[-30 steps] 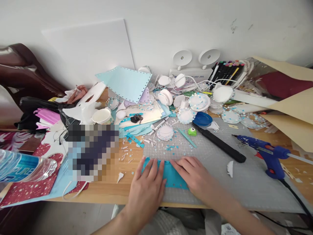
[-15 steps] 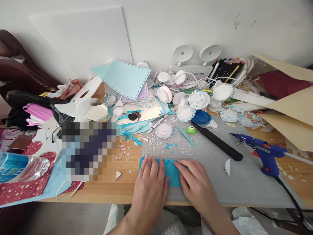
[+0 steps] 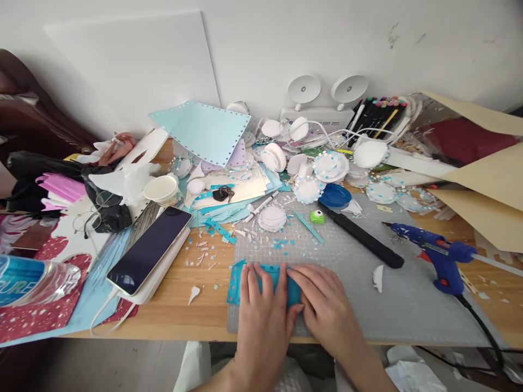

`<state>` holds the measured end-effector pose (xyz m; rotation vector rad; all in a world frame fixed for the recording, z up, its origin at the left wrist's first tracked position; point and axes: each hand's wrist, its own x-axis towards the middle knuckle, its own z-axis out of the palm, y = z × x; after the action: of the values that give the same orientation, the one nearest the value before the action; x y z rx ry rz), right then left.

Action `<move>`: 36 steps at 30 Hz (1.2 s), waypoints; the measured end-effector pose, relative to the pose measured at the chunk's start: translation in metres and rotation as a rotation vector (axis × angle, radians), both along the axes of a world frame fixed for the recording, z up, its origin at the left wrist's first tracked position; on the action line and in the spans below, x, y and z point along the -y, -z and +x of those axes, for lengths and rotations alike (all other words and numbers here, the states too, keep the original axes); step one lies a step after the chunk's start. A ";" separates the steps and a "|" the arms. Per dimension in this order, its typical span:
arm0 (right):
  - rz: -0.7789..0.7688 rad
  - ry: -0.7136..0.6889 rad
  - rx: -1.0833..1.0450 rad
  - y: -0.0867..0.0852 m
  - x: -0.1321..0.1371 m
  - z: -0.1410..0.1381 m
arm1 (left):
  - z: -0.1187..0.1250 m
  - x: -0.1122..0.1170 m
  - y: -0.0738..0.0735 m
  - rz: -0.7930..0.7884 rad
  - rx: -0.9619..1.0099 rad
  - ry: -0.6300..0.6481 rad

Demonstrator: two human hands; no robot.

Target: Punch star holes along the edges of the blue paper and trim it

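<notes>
A teal strip of punched paper (image 3: pixel 237 283) lies on the grey cutting mat (image 3: pixel 368 305) near the table's front edge. My left hand (image 3: pixel 263 313) rests flat on its middle, fingers stretched out and pressing down. My right hand (image 3: pixel 322 305) lies beside it on the strip's right end, fingers extended and touching the left hand. Only the strip's left end and top edge show past my fingers.
A blue glue gun (image 3: pixel 439 253) lies at the right, a black knife (image 3: pixel 362 237) and a green punch (image 3: pixel 317 216) farther back. A phone (image 3: pixel 149 250) on a white pad sits left, a plastic bottle (image 3: pixel 28 277) at far left. Paper cups, scraps and markers crowd the back.
My two hands have drawn closer together over the teal strip, and the strip's left end now sticks out farther to the left of my left hand.
</notes>
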<state>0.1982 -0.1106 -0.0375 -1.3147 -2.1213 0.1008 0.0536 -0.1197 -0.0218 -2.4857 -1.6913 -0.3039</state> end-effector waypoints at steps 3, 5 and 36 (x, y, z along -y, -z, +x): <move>-0.008 0.048 -0.039 -0.003 -0.001 -0.001 | -0.006 -0.001 -0.002 -0.034 0.043 0.030; -0.023 0.076 -0.069 -0.004 -0.003 -0.002 | -0.016 -0.004 -0.008 -0.088 0.114 0.070; -0.044 0.005 0.062 0.001 -0.007 -0.003 | -0.079 -0.034 -0.018 0.046 0.065 0.243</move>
<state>0.1952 -0.1036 -0.0388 -1.3644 -2.1789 0.1061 -0.0257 -0.0861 -0.0039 -2.6754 -1.3849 -0.4458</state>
